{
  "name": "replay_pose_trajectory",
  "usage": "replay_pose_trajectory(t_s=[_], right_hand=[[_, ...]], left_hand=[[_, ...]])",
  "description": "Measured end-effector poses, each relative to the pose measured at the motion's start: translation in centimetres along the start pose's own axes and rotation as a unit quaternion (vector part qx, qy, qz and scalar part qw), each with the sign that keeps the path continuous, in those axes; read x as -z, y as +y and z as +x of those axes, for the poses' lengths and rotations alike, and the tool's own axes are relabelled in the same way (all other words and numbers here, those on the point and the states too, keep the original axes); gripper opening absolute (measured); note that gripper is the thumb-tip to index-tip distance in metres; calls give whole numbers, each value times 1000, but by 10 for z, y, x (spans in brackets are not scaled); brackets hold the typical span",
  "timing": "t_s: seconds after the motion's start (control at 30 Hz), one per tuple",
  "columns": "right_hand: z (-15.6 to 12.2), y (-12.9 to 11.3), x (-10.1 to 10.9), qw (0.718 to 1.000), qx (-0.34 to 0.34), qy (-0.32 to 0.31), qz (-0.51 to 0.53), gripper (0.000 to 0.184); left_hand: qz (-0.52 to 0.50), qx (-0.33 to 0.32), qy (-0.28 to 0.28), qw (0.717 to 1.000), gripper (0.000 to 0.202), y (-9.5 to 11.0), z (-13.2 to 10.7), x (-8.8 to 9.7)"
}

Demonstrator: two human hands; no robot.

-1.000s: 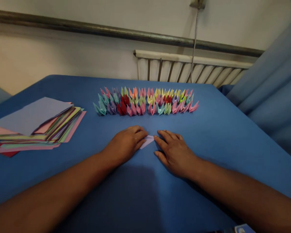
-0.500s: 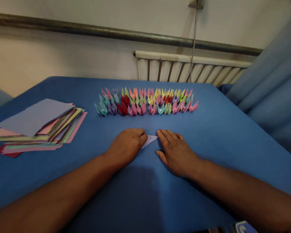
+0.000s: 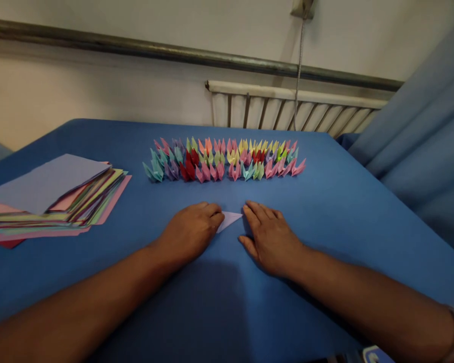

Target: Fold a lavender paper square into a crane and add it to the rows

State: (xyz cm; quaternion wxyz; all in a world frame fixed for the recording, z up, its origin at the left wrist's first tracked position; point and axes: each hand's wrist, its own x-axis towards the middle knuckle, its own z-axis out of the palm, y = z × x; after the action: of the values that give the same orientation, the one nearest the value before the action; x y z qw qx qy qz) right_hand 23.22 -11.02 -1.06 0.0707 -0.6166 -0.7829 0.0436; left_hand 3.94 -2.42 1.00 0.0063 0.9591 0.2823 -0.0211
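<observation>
A small folded piece of pale lilac paper [image 3: 229,220] lies on the blue tabletop between my hands, its narrow tip pointing right. My left hand [image 3: 192,228] is closed on the paper's left part, which its fingers hide. At the tip rests my right hand [image 3: 268,236], laid flat with fingers stretched out and the thumb held apart. Whether the right fingertips press on the tip or just sit beside it, I cannot tell.
Rows of colourful folded paper cranes [image 3: 227,160] stand toward the back of the blue table [image 3: 348,212]. At the left lies a stack of coloured paper sheets [image 3: 56,184]. A radiator [image 3: 295,96] and a pipe [image 3: 166,53] run along the wall; a blue curtain [image 3: 419,121] hangs right.
The whole view has shifted slightly, so most things appear a little further left. Both hands keep nearly the same pose around the folded paper.
</observation>
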Motion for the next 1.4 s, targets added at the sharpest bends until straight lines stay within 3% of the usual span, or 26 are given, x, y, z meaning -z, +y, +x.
replay_pose_trajectory(t_s=[0.23,0.43,0.67,0.97,1.4], right_hand=[[3,4,1,999,36,-12,19,55],[1,4,-1,998,44,23,29,51],[27,-10,-3,975,172,62,129,38],[28,5,-15,962,169,57,206,28],[38,3,-13,977,130,46,163,14]], left_hand=[[-24,-9,32,999,26,0,-6,-3],[-75,-9,71,995,29,0,-18,-5],[-132,-7,88,987,30,4,-31,-10],[-163,4,65,984,20,-19,-34,0],[-194,3,90,977,21,-14,-27,-12]])
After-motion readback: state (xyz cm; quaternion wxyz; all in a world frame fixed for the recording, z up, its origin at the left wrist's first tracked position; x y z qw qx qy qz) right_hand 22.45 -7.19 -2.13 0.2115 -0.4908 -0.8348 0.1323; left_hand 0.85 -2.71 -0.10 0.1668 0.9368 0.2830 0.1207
